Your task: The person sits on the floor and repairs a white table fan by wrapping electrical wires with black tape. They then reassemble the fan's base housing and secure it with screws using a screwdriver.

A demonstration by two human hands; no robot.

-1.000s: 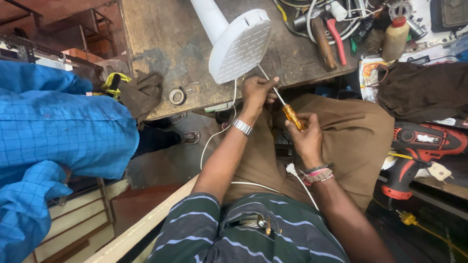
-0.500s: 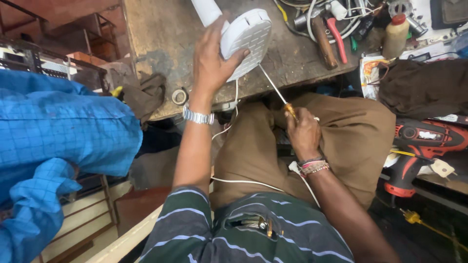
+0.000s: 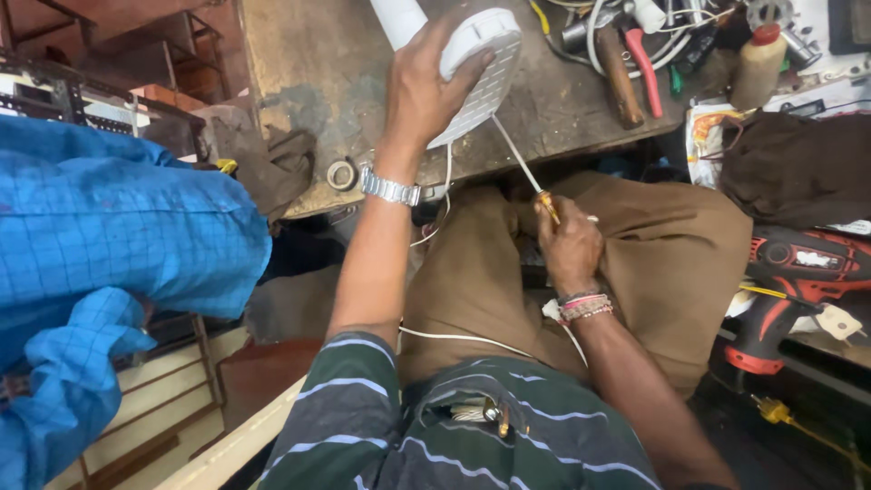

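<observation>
We clamped our left hand (image 3: 426,86) over the white fan base (image 3: 481,73) on the tabletop (image 3: 308,82). Our right hand (image 3: 567,245) gripped the screwdriver (image 3: 526,168), tip at the base's underside; turning it steadily seemed next.

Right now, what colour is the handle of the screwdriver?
Orange-yellow, peeking from the right hand gripping the screwdriver; head view.

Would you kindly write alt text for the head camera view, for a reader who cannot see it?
Seen from above, a seated person's left hand grips a round white ribbed appliance housing on a worn workbench, while the right hand drives a yellow-handled screwdriver into it. Hand tools crowd the bench, and a red power drill lies to the right.
</observation>
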